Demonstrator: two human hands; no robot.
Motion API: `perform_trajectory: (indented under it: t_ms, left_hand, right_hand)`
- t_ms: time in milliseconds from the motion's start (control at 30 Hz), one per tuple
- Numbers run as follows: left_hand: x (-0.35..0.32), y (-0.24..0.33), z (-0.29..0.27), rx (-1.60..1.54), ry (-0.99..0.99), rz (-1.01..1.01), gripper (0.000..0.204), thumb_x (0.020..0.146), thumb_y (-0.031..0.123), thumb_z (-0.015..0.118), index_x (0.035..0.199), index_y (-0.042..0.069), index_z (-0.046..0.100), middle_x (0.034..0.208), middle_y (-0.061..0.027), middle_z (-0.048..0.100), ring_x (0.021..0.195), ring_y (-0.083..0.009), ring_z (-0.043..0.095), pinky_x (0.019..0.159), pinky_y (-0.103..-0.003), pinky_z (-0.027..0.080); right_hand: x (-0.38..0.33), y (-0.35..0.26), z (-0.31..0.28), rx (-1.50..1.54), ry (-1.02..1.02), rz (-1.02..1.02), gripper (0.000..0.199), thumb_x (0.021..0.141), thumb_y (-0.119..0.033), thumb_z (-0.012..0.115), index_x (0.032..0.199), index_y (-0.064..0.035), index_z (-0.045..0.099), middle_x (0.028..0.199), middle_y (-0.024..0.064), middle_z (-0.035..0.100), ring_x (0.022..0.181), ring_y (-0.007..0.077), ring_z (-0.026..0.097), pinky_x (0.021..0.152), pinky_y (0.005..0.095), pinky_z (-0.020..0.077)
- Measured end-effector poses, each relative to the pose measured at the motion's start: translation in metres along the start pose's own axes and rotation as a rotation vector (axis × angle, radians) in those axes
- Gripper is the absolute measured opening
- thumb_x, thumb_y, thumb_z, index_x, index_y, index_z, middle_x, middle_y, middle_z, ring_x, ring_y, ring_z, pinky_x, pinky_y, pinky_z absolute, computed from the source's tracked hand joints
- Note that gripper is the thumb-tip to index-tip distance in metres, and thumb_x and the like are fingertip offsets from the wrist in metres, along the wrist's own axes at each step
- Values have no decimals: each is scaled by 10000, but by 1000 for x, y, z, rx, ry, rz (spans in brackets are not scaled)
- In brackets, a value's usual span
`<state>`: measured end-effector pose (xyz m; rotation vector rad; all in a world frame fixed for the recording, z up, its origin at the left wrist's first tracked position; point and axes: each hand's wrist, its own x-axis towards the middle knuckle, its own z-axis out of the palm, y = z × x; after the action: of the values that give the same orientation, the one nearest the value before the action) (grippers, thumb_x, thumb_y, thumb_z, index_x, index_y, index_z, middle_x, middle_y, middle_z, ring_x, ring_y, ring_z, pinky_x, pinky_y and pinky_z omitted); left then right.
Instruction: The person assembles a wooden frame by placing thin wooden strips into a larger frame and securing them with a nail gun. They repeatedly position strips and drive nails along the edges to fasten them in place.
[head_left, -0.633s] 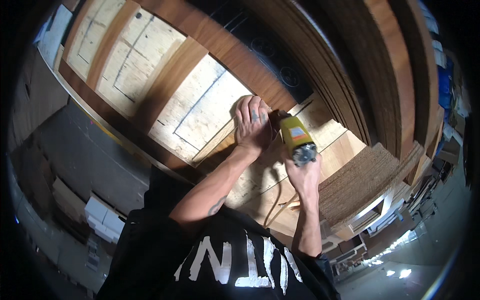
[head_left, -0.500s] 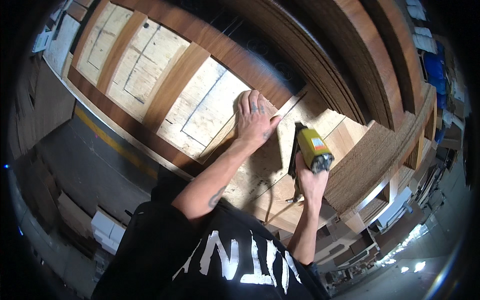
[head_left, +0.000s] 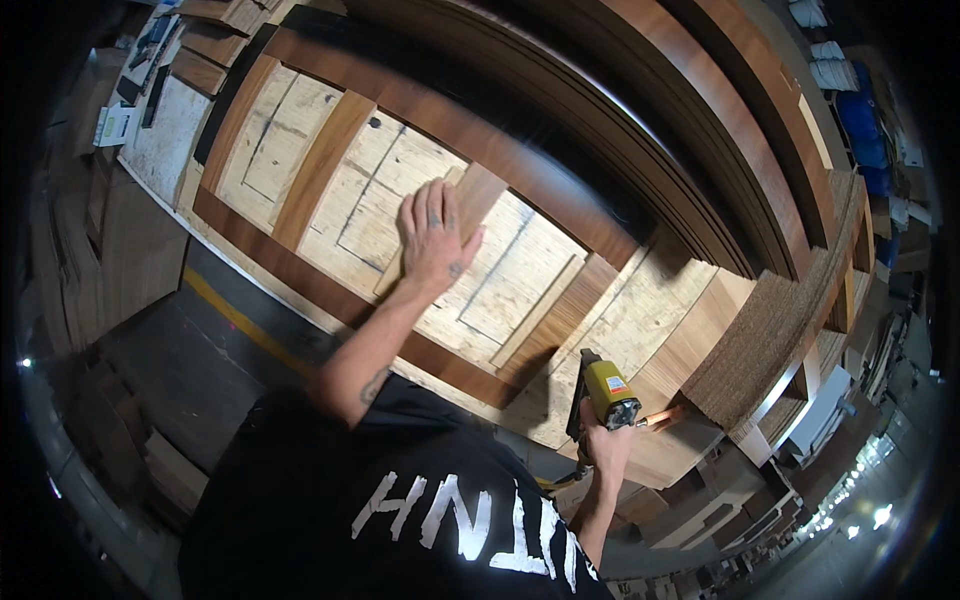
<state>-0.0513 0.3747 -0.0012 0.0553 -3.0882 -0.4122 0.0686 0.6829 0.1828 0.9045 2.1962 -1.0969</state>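
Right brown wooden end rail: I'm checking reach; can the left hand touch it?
Probably yes: only flat pale board and a pale wooden strip lie between the left hand and that rail.

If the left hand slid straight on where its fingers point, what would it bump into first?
The left hand would probably meet the long brown rail ahead first, though its height is unclear.

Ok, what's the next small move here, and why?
I'd probably bring the yellow tool to the slat's upper end, near the long rail: the left hand rests on that slat, while the right hand holds the tool right of the frame.
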Motion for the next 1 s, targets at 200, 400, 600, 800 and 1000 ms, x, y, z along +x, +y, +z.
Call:
perform_trajectory:
  t_ms: [200,400,600,800,1000]
  left_hand:
    - [4,5,-2,-86,-78,-27,874,962,435,626,1514,-143,274,1605,-286,257,1503,-404,238,1244,-549,156]
    - [3,3,6,-158,-104,-21,664,1035,411,475,1617,160,277,1643,-322,146,1538,-463,151,1219,-635,63]
    - [19,12,4,-167,-74,-101,652,990,385,550,1576,157,377,1619,-308,243,1515,-470,230,1190,-694,97]
    - [20,8,0,-112,-123,-107,685,972,414,569,1577,151,385,1624,-302,248,1522,-453,236,1204,-675,103]
    - [21,10,2,-136,-93,-123,680,982,433,553,1575,145,388,1626,-289,261,1525,-431,245,1211,-663,107]
  right_hand:
    - [24,-115,71,-150,39,-228,290,860,-203,770,1011,41,730,866,151,750,800,198,727,733,344,556]
    - [83,-197,112,-319,-132,-263,348,849,-215,756,1081,43,725,944,171,762,879,244,740,804,366,573]
    - [119,-211,132,-395,-171,-382,330,779,-139,796,1018,65,693,829,208,746,728,313,755,703,373,599]
    - [129,-206,133,-519,-225,-417,397,749,-98,794,1092,54,664,848,234,735,781,357,744,739,406,592]
    - [128,-207,133,-501,-278,-362,409,734,-67,783,1095,71,647,827,242,727,761,386,735,720,416,590]
